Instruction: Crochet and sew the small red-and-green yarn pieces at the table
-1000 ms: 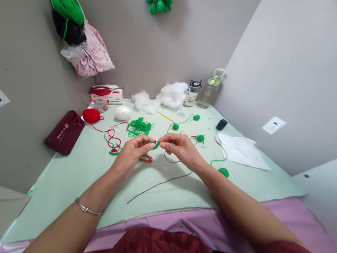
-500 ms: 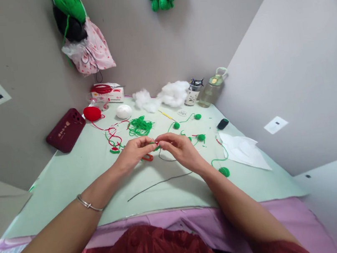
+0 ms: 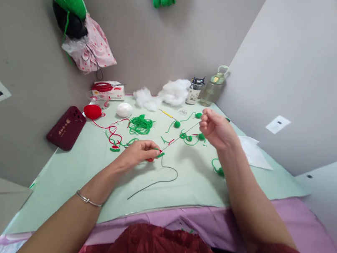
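Observation:
My left hand [image 3: 140,151] is closed in a pinch on a small red-and-green crochet piece [image 3: 161,154], held just above the table. A dark thread [image 3: 180,136] runs taut from the piece up to my right hand [image 3: 218,131], which is raised to the right with its fingers curled in on the thread. Whether a needle is in those fingers cannot be seen. The thread's loose tail curves over the tabletop below the piece. Partly hidden under my left hand lies a small red object [image 3: 150,160]. A similar red-and-green piece [image 3: 115,149] rests to the left.
Around the hands lie a green yarn tangle [image 3: 141,124], small green balls [image 3: 177,124] and a yellow-handled hook [image 3: 166,113]. Farther back are a red yarn ball [image 3: 93,111], a white ball [image 3: 124,110], stuffing [image 3: 176,92], a bottle [image 3: 212,90] and a phone [image 3: 66,129].
My right hand has moved away from my left, up and to the right, drawing the dark thread straight between them. My left hand has stayed nearly in place with the crochet piece.

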The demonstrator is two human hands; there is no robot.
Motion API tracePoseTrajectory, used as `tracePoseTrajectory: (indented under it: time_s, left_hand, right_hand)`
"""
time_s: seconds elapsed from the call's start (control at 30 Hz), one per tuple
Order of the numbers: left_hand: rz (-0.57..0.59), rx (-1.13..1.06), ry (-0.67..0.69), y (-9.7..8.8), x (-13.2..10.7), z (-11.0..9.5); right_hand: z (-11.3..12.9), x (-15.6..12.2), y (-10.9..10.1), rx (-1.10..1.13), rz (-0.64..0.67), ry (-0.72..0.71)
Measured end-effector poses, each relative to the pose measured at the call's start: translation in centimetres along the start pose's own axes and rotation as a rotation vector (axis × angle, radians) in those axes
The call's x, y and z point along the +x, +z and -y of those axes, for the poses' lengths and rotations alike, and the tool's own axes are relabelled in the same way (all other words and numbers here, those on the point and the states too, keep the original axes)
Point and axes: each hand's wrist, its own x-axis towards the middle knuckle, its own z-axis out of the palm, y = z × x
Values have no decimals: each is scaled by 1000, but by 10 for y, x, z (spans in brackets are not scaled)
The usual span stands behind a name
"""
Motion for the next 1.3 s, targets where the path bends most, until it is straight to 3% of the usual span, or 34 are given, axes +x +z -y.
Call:
tracePoseTrajectory:
  time_s: [0.07, 0.2, 0.27, 0.33, 0.43, 0.57, 0.67, 0.77, 1.13, 1.3]
  left_hand:
    - [-7, -52, -16, -2, -2, -4]
    - [-10, -95, -25, -2, -5, -10]
    - [-5, -103, -28, -2, -6, -11]
    - [-1, -109, -35, -3, -6, -11]
    - [-4, -102, -43, -3, -6, -11]
    - [-8, -85, -55, -4, -5, -10]
    - [-9, -92, -58, -5, -4, -9]
    - [-6, -95, -55, -5, -5, -9]
    - [-21, -78, -64, -3, -5, -12]
    - [-24, -86, -70, -4, -5, -12]
  right_hand:
    - [6, 13, -25, 101, -212, -78]
    - [20, 29, -74, 127, -576, -377]
    - [26, 32, -88, 107, -636, -458]
    - [28, 31, -87, 55, -618, -496]
    - [17, 20, -55, -167, -391, -448]
    - [-14, -11, 9, -606, 230, -161]
    - [-32, -29, 37, -795, 620, -6]
    - [-40, -33, 42, -789, 735, 51]
    - [-29, -14, 27, -382, 221, -4]
    - [-27, -9, 21, -273, 98, -71]
